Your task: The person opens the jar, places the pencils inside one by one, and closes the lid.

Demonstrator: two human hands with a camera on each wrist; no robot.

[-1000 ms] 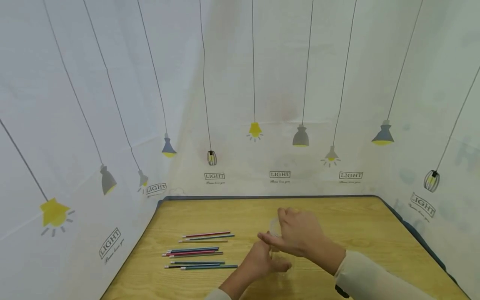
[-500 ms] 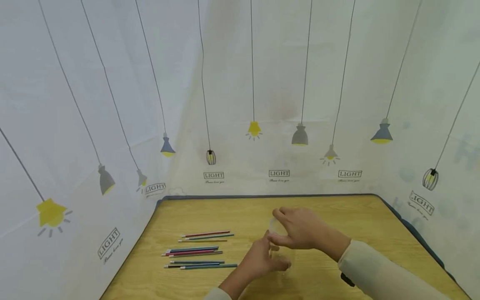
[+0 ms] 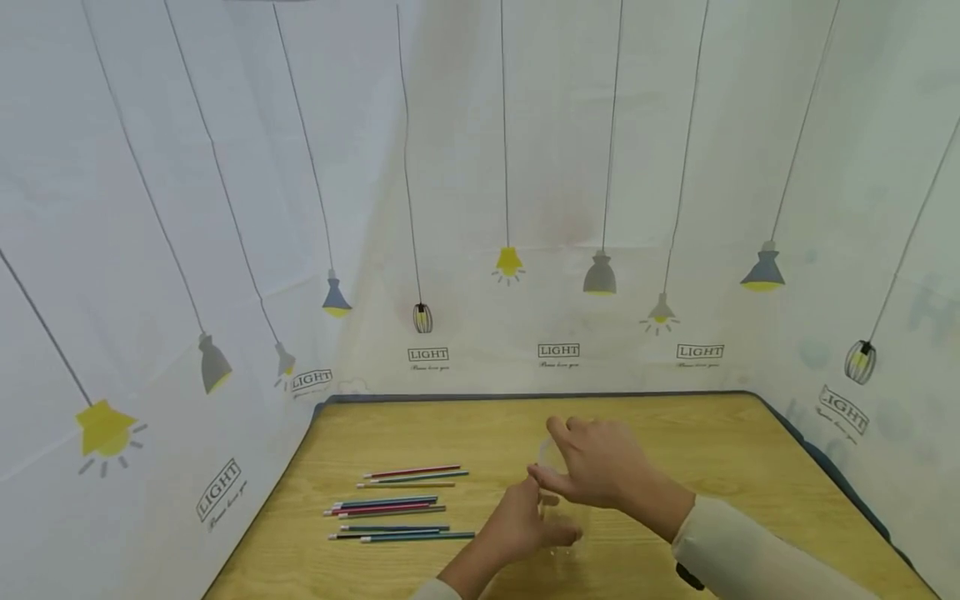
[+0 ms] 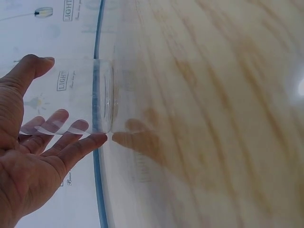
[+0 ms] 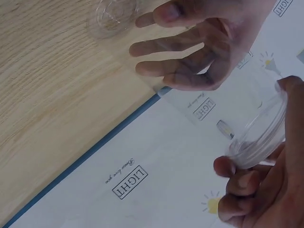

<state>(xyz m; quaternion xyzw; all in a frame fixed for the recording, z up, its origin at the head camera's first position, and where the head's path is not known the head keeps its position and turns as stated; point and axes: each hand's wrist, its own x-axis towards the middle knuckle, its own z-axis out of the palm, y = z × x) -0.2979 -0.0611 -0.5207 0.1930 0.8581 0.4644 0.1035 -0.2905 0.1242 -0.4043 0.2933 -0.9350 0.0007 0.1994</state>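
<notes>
A see-through plastic jar (image 4: 78, 97) stands upright on the table. My left hand (image 3: 521, 525) holds it around the side, thumb on one face and fingers spread along the other, as the left wrist view shows. Its round base (image 5: 114, 16) is visible in the right wrist view. At the top of the jar my right hand (image 3: 607, 462) grips a clear round lid (image 5: 259, 135) by its ridged edge, thumb and fingers on opposite sides. In the head view the hands hide much of the jar, and the right thumb comes right beside the left hand.
Several pencils (image 3: 390, 504) with white ends lie in three loose groups on the wooden table (image 3: 675, 433), left of the hands. White sheeting (image 3: 480, 325) printed with hanging lamps encloses the back and sides. A dark blue edge (image 3: 540, 395) borders the tabletop.
My right hand has turned slightly at the lid, its thumb shifting right and then a little back left. The left hand and jar have stayed in place, and the pencils lie unmoved.
</notes>
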